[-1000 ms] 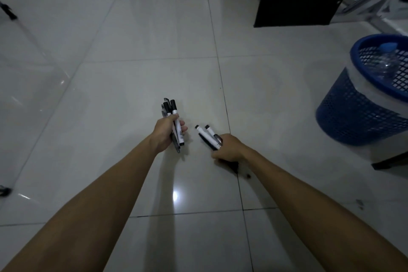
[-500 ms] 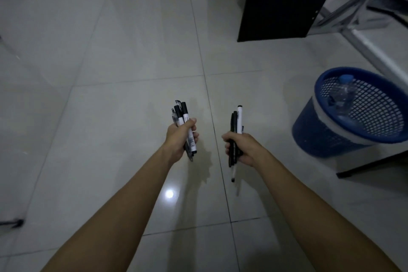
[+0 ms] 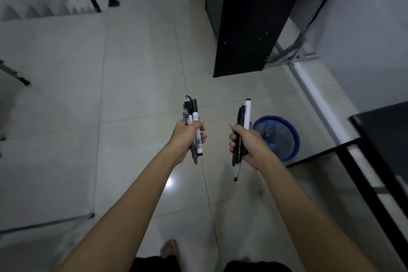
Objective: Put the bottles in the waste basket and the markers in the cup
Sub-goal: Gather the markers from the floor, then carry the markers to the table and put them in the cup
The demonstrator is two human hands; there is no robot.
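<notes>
Your left hand (image 3: 186, 137) is closed tight around a bunch of markers (image 3: 192, 115). The markers stand almost straight up in your fist. Their tops poke out above your fingers and their ends stick out below your hand. One of them is white with a black cap and has a small label near the bottom.

Your right hand (image 3: 246, 146) is also closed, and it grips a second bunch of pens (image 3: 242, 115). One is white with a black tip on top, and the dark ones sit right beside it, touching it. A thin one hangs down lower than the others under your hand.

Both hands are held out in front of you above the pale tiled floor (image 3: 132, 86), a little apart from each other.

The blue basket (image 3: 287, 139) stands on the floor just past your right hand, partly hidden behind it. A clear bottle (image 3: 268, 131) lies inside it, but it looks blurry through the mesh.

A dark cabinet (image 3: 249, 28) stands farther back. A black table (image 3: 384, 139) is at your right side. Your bare foot (image 3: 169, 248) shows at the bottom.
</notes>
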